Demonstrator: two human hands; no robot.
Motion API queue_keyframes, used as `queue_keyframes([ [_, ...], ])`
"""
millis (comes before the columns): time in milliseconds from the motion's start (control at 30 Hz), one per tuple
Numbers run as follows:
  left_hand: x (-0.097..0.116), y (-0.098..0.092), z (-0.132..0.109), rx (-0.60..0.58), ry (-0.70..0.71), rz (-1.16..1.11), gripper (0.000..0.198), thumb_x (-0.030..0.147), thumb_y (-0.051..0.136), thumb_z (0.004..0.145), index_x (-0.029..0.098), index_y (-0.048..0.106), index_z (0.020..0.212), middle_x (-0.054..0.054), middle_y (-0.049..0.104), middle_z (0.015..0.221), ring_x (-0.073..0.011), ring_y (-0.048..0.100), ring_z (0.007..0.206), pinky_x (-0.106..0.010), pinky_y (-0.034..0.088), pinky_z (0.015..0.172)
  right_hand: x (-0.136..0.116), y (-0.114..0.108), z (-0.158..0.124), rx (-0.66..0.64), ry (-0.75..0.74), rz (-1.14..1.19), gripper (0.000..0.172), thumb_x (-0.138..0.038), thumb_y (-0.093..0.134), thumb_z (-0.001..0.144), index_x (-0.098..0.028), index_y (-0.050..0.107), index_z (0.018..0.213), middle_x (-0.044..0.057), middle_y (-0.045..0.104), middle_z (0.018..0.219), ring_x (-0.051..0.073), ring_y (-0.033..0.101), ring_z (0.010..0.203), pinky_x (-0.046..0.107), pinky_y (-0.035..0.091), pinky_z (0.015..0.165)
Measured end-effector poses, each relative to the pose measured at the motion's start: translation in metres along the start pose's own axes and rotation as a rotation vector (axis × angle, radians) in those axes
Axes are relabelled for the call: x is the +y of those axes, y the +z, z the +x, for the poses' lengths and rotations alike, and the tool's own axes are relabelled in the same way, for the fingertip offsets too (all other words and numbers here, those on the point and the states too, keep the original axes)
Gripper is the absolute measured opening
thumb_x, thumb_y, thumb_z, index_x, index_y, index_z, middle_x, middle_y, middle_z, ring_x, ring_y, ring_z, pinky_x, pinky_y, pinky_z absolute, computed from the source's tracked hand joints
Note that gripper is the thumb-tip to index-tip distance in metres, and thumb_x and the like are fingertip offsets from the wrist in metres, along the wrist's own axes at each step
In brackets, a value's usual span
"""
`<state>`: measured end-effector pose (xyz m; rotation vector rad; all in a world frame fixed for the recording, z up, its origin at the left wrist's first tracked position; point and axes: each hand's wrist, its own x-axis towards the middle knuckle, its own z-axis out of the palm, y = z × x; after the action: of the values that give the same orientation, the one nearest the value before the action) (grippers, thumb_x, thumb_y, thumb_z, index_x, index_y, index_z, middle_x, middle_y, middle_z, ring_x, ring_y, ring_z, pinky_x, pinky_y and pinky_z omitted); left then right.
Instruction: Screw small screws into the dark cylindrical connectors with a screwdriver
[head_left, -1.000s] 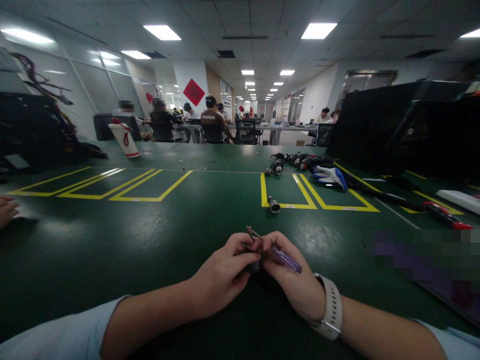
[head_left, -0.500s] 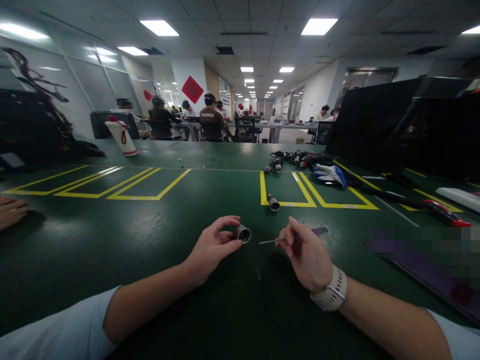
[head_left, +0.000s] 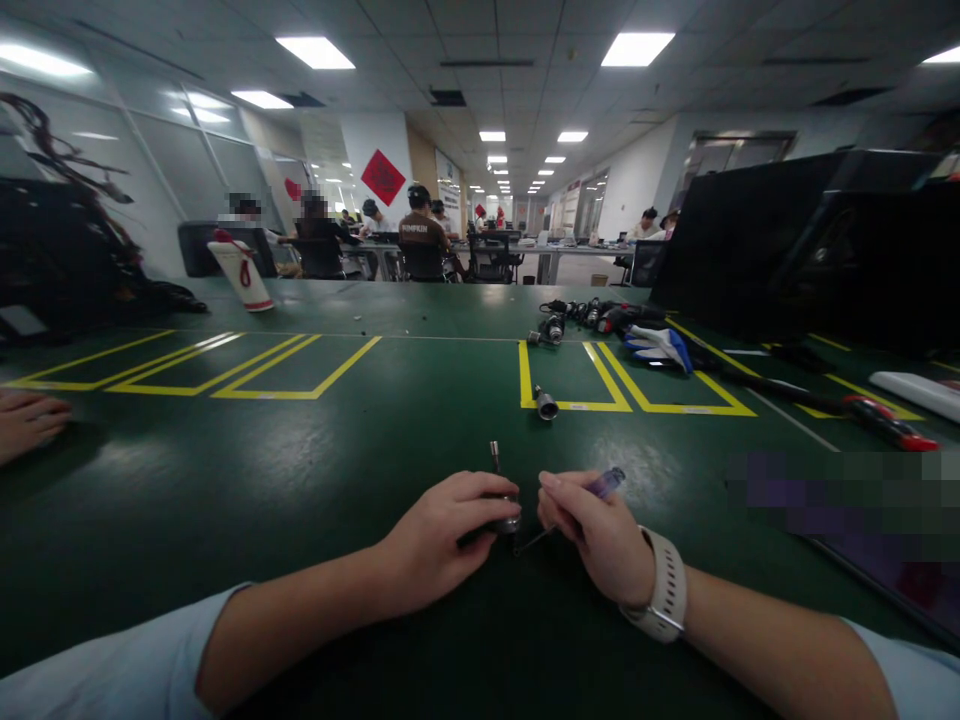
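In the head view, my left hand (head_left: 450,530) is closed around a round metal fitting (head_left: 510,522), palm downward just above the table. A thin stem with a silvery end (head_left: 494,452) sticks out beyond its fingers. My right hand (head_left: 596,530), with a pale watch strap on the wrist, grips a small screwdriver (head_left: 609,482) with a translucent purple handle. The screwdriver's thin shaft slants down to the left, its tip at the tiny dark parts (head_left: 516,551) on the table; whether it touches them I cannot tell. My fingers hide much of the fitting.
Another metal fitting (head_left: 547,405) lies by the yellow tape. Behind it are several dark cabled parts (head_left: 555,328), a white-and-blue glove (head_left: 660,348) and a red-and-black handled tool (head_left: 889,422). Another person's hand (head_left: 30,422) rests at the left edge. A white cup (head_left: 244,275) stands farther back.
My left hand has turned palm down and moved right and nearer me with the fitting. My right hand has lowered slightly, and the screwdriver now points downward.
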<state>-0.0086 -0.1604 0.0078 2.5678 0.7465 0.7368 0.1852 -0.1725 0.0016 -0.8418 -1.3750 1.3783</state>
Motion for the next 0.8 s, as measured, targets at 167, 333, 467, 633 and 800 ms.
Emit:
queue_keyframes([
  [167,0.002,-0.001,-0.003,0.018,0.094,0.175,0.043,0.001,0.043,0.078,0.021,0.054,0.114,-0.008,0.056,0.119,-0.0195,0.049,0.11,-0.038,0.044,0.091,0.0,0.0,0.0,0.013,-0.031,-0.037,0.048,-0.04,0.047,0.084,-0.02,0.037,0.041,-0.005,0.031,0.042,0.01,0.033,0.046,0.027,0.029,0.052],
  [333,0.002,-0.004,-0.002,-0.05,0.119,0.212,0.044,0.002,0.042,0.078,0.023,0.054,0.115,-0.007,0.058,0.117,-0.0202,0.05,0.108,-0.037,0.046,0.09,-0.001,0.001,0.0,0.017,-0.029,-0.049,0.048,-0.041,0.047,0.083,-0.02,0.036,0.041,-0.005,0.031,0.042,0.01,0.032,0.045,0.028,0.028,0.051],
  [467,0.0,-0.002,-0.003,0.016,0.116,0.175,0.041,0.004,0.043,0.08,0.023,0.054,0.115,-0.007,0.057,0.117,-0.0199,0.051,0.109,-0.039,0.045,0.091,0.001,0.0,-0.001,0.023,-0.028,-0.05,0.048,-0.041,0.047,0.083,-0.02,0.037,0.042,-0.005,0.032,0.043,0.01,0.032,0.046,0.027,0.028,0.05],
  [633,-0.004,0.0,0.0,0.153,-0.125,-0.056,0.037,0.008,0.052,0.077,0.022,0.056,0.111,-0.007,0.055,0.116,-0.019,0.052,0.108,-0.04,0.045,0.093,0.001,0.001,-0.001,0.002,-0.012,-0.113,0.047,-0.043,0.045,0.084,-0.019,0.039,0.044,-0.005,0.033,0.043,0.009,0.032,0.044,0.027,0.027,0.048],
  [800,-0.009,0.001,0.007,0.266,-0.359,-0.465,0.036,0.013,0.057,0.074,0.02,0.056,0.11,-0.007,0.054,0.112,-0.0178,0.056,0.101,-0.036,0.049,0.087,-0.009,0.005,0.0,0.011,0.059,-0.218,0.05,-0.05,0.046,0.081,-0.02,0.038,0.042,-0.005,0.032,0.041,0.008,0.03,0.041,0.026,0.024,0.045],
])
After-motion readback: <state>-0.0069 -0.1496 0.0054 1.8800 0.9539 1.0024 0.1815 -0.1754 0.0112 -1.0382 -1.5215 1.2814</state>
